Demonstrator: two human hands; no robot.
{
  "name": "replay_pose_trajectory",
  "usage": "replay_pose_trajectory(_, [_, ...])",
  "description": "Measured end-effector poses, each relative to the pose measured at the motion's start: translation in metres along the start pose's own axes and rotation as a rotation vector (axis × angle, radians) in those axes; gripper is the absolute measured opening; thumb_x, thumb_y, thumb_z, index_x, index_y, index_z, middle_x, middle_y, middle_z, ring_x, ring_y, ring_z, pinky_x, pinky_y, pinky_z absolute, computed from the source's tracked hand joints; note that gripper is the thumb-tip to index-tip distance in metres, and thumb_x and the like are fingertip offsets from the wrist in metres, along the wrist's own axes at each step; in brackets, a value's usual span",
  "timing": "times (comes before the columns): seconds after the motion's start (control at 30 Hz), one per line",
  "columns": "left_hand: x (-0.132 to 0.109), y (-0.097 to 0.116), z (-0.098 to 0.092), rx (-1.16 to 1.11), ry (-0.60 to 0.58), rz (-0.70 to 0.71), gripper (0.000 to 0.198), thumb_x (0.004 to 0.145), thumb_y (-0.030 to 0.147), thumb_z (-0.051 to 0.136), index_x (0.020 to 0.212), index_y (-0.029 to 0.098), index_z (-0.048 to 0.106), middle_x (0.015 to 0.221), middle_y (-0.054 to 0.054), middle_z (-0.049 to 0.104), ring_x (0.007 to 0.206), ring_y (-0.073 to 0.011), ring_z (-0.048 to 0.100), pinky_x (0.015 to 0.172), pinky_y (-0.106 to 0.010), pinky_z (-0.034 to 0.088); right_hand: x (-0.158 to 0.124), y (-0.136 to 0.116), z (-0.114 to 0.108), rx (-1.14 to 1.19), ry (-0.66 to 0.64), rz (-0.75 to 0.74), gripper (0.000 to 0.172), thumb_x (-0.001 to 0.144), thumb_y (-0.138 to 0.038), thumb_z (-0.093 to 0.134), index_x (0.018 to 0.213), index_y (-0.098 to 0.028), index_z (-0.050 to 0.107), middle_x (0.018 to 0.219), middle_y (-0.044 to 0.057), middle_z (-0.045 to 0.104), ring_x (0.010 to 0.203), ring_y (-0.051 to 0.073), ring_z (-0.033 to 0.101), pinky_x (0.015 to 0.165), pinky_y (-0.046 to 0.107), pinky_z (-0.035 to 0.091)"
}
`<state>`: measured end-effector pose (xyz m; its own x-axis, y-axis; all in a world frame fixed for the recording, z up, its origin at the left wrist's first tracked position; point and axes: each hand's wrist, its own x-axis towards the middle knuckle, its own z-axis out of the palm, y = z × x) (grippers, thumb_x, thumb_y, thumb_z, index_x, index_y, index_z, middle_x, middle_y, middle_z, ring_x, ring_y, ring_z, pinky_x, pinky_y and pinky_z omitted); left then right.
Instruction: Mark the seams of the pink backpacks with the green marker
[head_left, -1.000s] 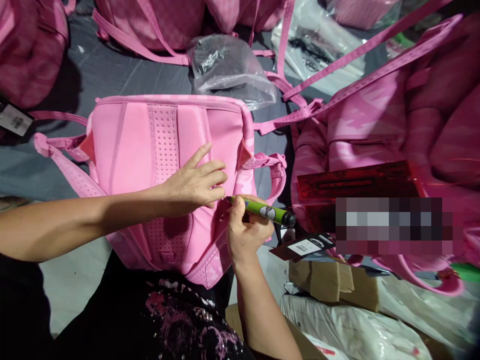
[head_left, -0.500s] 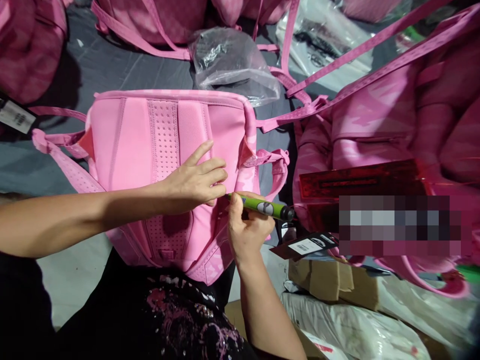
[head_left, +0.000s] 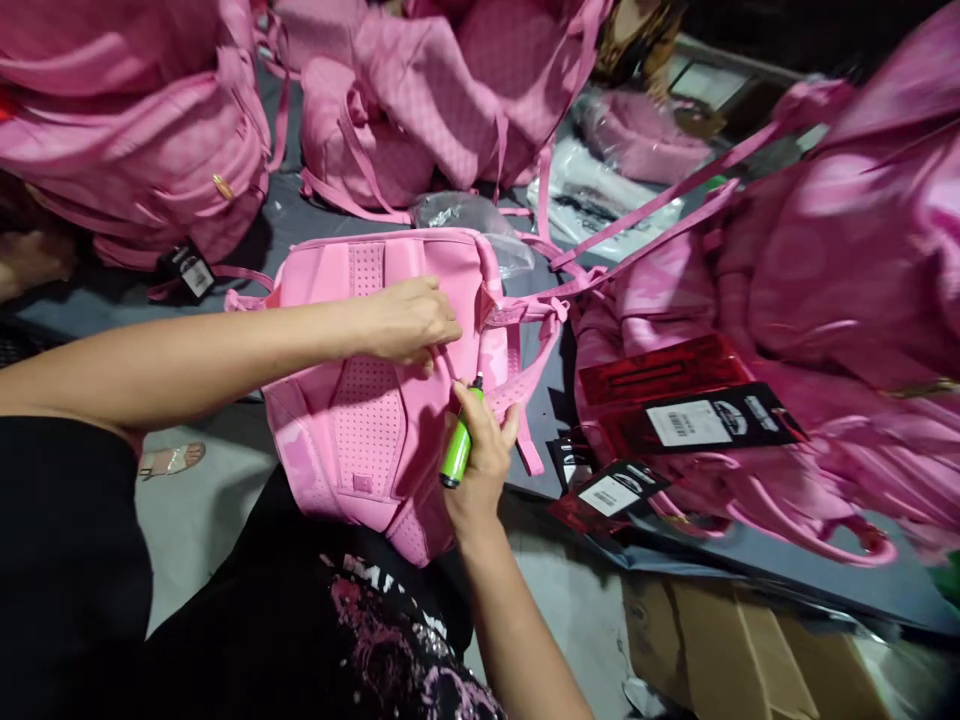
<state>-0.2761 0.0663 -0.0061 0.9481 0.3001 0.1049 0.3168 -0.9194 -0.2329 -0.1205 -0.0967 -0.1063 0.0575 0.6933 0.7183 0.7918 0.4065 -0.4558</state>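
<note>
A pink backpack [head_left: 367, 390] lies with its padded back panel up, partly over my lap and the grey surface. My left hand [head_left: 412, 318] is closed on the panel near its right side, with the fingers curled and seeming to pinch a fold of the pink fabric. My right hand [head_left: 480, 455], just below and to the right, grips a green marker [head_left: 459, 448]. The marker stands slanted, its narrow light tip upward and its black end toward my wrist. Whether the tip touches the fabric I cannot tell.
Pink backpacks crowd the left [head_left: 150, 150], the back [head_left: 420, 110] and the right [head_left: 825, 250]. Black tags [head_left: 720, 420] hang on the right. Behind lies a clear plastic bag [head_left: 480, 220]. Cardboard [head_left: 720, 640] is on the floor. Another person's hand [head_left: 34, 265] shows at the left edge.
My left hand has gone from spread fingers to curled ones on the panel. The marker has turned from nearly level to steeply slanted in my right hand. The view has tilted up.
</note>
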Motion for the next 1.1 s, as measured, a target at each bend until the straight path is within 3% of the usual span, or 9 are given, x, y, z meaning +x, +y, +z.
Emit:
replay_pose_trajectory(0.1, [-0.029, 0.029, -0.045, -0.007, 0.189, -0.054, 0.022, 0.09, 0.039, 0.054, 0.083, 0.019, 0.061, 0.079, -0.004, 0.068, 0.079, -0.0207, 0.063, 0.074, -0.037, 0.043, 0.011, -0.017, -0.014, -0.064, 0.161, -0.239, 0.038, 0.097, -0.01, 0.051, 0.131, -0.027, 0.056, 0.13, 0.011, 0.069, 0.12, 0.027, 0.066, 0.116, 0.072, 0.024])
replay_pose_trajectory(0.2, [-0.058, 0.061, -0.071, -0.043, 0.349, -0.219, 0.034, 0.096, 0.046, 0.045, 0.088, 0.018, 0.062, 0.08, -0.006, 0.065, 0.082, -0.0224, 0.064, 0.074, -0.039, 0.044, 0.037, -0.014, -0.042, -0.057, 0.093, -0.49, 0.043, 0.094, -0.008, 0.058, 0.13, -0.031, 0.055, 0.132, 0.008, 0.068, 0.124, 0.025, 0.063, 0.12, 0.064, 0.025])
replay_pose_trajectory(0.3, [-0.076, 0.089, -0.053, -0.049, 0.346, -0.443, 0.035, 0.095, 0.049, 0.055, 0.092, 0.015, 0.062, 0.081, -0.008, 0.067, 0.08, -0.0228, 0.063, 0.071, -0.037, 0.043, 0.053, 0.008, -0.054, -0.053, -0.137, -0.665, 0.047, 0.093, -0.011, 0.061, 0.135, -0.029, 0.053, 0.134, 0.009, 0.066, 0.131, 0.024, 0.058, 0.12, 0.058, 0.03])
replay_pose_trajectory(0.4, [-0.081, 0.103, -0.009, -0.114, 0.253, -0.436, 0.026, 0.093, 0.038, 0.062, 0.097, 0.013, 0.064, 0.088, -0.01, 0.071, 0.081, -0.0224, 0.063, 0.071, -0.035, 0.044, 0.047, 0.03, -0.042, -0.104, -0.263, -0.77, 0.036, 0.095, -0.011, 0.053, 0.128, -0.027, 0.057, 0.132, 0.012, 0.067, 0.131, 0.027, 0.058, 0.109, 0.058, 0.042])
replay_pose_trajectory(0.5, [-0.076, 0.095, 0.011, -0.156, 0.292, -0.308, 0.022, 0.098, 0.03, 0.053, 0.101, 0.013, 0.066, 0.096, -0.01, 0.072, 0.087, -0.0207, 0.063, 0.077, -0.035, 0.047, 0.034, 0.036, -0.028, -0.124, -0.214, -0.678, 0.028, 0.097, -0.014, 0.052, 0.122, -0.025, 0.058, 0.129, 0.015, 0.068, 0.127, 0.029, 0.061, 0.103, 0.057, 0.046])
replay_pose_trajectory(0.67, [-0.061, 0.059, -0.013, -0.051, 0.524, -0.368, 0.038, 0.094, 0.029, 0.057, 0.132, 0.023, 0.056, 0.133, -0.011, 0.062, 0.128, -0.0287, 0.05, 0.101, -0.047, 0.042, 0.029, 0.01, -0.018, -0.036, -0.086, -0.557, 0.033, 0.092, -0.013, 0.061, 0.12, -0.028, 0.053, 0.117, 0.006, 0.074, 0.115, 0.021, 0.068, 0.092, 0.041, 0.049])
replay_pose_trajectory(0.8, [-0.037, 0.028, -0.011, -0.1, 0.314, -0.362, 0.083, 0.083, 0.032, 0.072, 0.154, 0.025, 0.03, 0.16, -0.019, 0.032, 0.135, -0.0375, 0.044, 0.103, -0.05, 0.04, 0.034, 0.002, 0.003, -0.019, -0.092, -0.434, 0.033, 0.092, -0.012, 0.057, 0.12, -0.027, 0.052, 0.116, 0.006, 0.072, 0.114, 0.023, 0.066, 0.088, 0.041, 0.048])
replay_pose_trajectory(0.97, [-0.003, 0.0, 0.017, -0.112, 0.026, -0.349, 0.105, 0.072, 0.041, 0.082, 0.157, 0.019, 0.024, 0.149, -0.021, 0.047, 0.115, -0.0356, 0.06, 0.096, -0.044, 0.044, 0.026, 0.009, 0.013, 0.118, -0.143, -0.269, 0.025, 0.091, -0.018, 0.059, 0.114, -0.026, 0.053, 0.091, 0.002, 0.063, 0.086, 0.02, 0.061, 0.079, 0.037, 0.048])
replay_pose_trajectory(1.1, [-0.001, 0.004, 0.022, -0.058, 0.039, -0.291, 0.11, 0.075, 0.044, 0.079, 0.16, 0.016, 0.015, 0.155, -0.025, 0.038, 0.123, -0.0383, 0.056, 0.098, -0.046, 0.045, 0.022, 0.018, 0.009, 0.089, -0.218, -0.3, 0.024, 0.094, -0.019, 0.059, 0.117, -0.024, 0.053, 0.095, 0.004, 0.062, 0.091, 0.021, 0.06, 0.079, 0.038, 0.049])
